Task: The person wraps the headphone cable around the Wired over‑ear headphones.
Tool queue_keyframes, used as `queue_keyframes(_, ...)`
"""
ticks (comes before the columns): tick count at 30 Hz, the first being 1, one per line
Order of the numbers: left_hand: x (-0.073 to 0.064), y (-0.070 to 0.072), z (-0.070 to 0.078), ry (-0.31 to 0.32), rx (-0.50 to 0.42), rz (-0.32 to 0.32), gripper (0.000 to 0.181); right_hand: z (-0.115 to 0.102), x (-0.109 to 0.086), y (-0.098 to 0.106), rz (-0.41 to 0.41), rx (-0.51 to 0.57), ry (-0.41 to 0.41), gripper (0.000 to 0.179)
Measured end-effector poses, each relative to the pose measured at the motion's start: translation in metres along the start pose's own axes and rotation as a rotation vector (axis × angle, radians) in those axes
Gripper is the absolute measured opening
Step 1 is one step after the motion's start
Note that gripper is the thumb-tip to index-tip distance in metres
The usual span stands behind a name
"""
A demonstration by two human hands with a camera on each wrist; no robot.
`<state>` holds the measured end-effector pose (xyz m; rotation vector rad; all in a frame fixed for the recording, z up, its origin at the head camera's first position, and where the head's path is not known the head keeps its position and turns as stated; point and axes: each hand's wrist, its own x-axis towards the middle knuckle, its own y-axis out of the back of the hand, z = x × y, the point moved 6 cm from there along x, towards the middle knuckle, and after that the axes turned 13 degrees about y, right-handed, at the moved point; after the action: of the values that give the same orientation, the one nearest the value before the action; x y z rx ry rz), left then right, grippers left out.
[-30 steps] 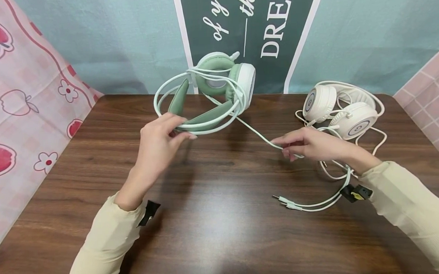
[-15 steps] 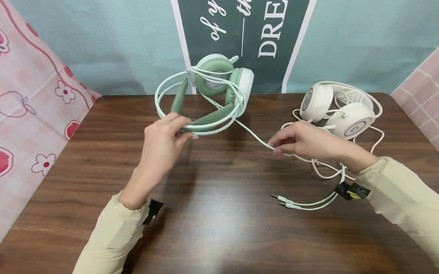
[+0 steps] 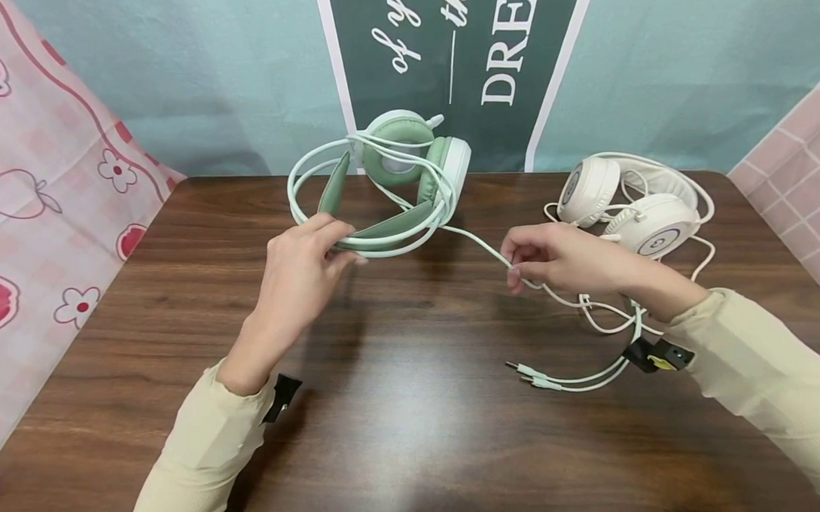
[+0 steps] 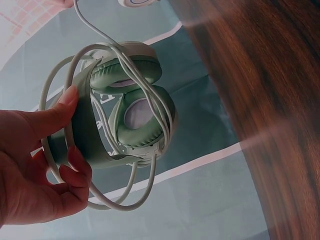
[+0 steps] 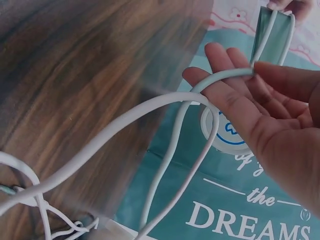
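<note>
My left hand [image 3: 305, 263] grips the headband of a mint-green and white headset [image 3: 392, 238], thumb on one side and fingers on the other. Its padded ear cups [image 4: 142, 120] point away from me, a small microphone boom on one of them. Loops of its cable [image 4: 135, 192] wind round the headband and cups. Further right, my right hand [image 3: 562, 262] pinches the pale green cable [image 3: 473, 242] running from the headset. In the right wrist view the cable lies across the fingers below the thumb tip, and a white cable [image 5: 135, 110] crosses it.
A second, cream-white headset [image 3: 660, 225] lies on the wooden table [image 3: 389, 437] at the back right, its cable tangled in front. Two pale green plugs [image 3: 539, 379] lie near the table's middle right. A blue cloth with lettering [image 3: 241, 81] hangs behind.
The green headset has sunk a little in my left hand. My right hand has shifted slightly left and up along the cable, its fingers now more curled. The cream headset stays put.
</note>
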<state>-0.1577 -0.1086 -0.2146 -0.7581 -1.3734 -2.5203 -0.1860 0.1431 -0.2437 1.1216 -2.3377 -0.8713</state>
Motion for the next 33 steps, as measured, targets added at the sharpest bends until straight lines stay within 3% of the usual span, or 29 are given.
queue_keyframes(12,0.002,-0.001,-0.001,-0.007,0.004,-0.02,0.024,0.0,0.005,0.007,-0.02,0.031,-0.097,0.009)
queue_keyframes(15,0.003,0.002,-0.001,-0.007,0.008,-0.014,0.025,-0.004,0.007,0.01,-0.013,0.127,-0.133,0.007)
queue_keyframes(19,0.004,0.009,0.001,-0.021,0.015,0.014,0.025,-0.012,0.01,0.014,0.011,0.359,-0.184,0.005)
queue_keyframes(22,0.005,0.015,0.002,-0.035,0.02,0.036,0.024,-0.021,0.013,0.015,0.022,0.481,-0.178,0.007)
queue_keyframes(29,0.006,0.019,0.0,-0.024,0.024,0.04,0.024,-0.027,0.017,0.012,0.041,0.505,-0.181,0.006)
queue_keyframes(33,0.005,0.017,-0.004,-0.01,0.029,0.039,0.025,-0.021,0.014,0.006,0.004,0.509,-0.172,0.009)
